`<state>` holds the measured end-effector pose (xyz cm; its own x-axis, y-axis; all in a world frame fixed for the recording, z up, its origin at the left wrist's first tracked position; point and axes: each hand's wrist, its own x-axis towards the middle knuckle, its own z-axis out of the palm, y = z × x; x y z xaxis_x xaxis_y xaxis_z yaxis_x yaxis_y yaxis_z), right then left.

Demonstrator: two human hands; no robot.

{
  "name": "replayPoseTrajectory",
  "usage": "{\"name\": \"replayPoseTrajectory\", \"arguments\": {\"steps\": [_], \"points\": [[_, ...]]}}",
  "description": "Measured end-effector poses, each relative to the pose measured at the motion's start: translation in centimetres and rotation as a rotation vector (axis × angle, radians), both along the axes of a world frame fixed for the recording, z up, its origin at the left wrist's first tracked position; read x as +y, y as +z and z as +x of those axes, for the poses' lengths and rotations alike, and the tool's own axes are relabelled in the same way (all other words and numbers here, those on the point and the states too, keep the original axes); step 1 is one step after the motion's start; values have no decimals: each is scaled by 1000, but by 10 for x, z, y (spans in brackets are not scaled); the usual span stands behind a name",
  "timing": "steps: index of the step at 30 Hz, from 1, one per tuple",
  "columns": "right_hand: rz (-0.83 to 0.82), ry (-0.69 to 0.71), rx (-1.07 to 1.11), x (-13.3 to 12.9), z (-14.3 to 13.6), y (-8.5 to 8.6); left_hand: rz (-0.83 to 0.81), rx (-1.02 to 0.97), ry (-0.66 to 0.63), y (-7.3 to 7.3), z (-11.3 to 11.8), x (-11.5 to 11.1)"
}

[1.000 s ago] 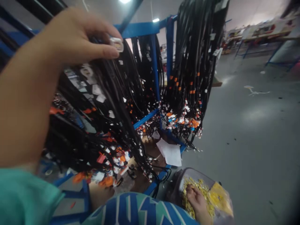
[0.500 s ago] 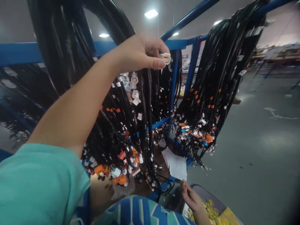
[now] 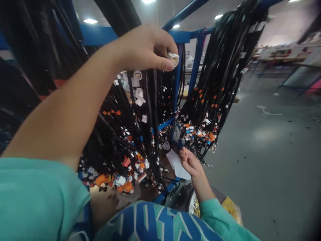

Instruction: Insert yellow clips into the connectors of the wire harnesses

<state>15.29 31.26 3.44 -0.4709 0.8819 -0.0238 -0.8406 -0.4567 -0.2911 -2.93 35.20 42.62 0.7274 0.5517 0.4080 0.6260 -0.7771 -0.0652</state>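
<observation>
My left hand is raised and pinches a white plastic connector between thumb and fingers, its open face turned to the right. Lower down, the fingertips of my right hand are closed on a small yellow piece, too small to make out fully. Behind and below my left hand, bundles of black wire harnesses hang down, with another white connector among them. The white basket under my right forearm holds yellow pieces.
Blue frame bars carry the harnesses. Another thick harness bundle hangs on the right. Orange and white connectors dangle low on the left. White paper lies on the rack's base, and a yellow bag is beside the basket.
My right hand has risen from beside the basket with the small yellow piece, moving up and slightly left. My left hand still holds the white connector; the view has turned slightly right.
</observation>
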Motion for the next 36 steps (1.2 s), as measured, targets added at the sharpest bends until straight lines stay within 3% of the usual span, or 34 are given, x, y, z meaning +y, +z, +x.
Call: {"name": "replayPoseTrajectory", "arguments": {"steps": [4,8,21,30,36], "points": [[185,-40,-102,9,-4,82,61,68,84,-3,-1,3],[288,-74,-163,2,-13,132,61,135,139,-4,-3,0],[411,-185,-291,5,-26,197,-58,206,191,-3,-5,0],[502,-361,-367,28,-24,257,-67,184,100,-1,-10,6],[521,-354,-368,45,-23,276,-41,153,17,0,-11,11]]}}
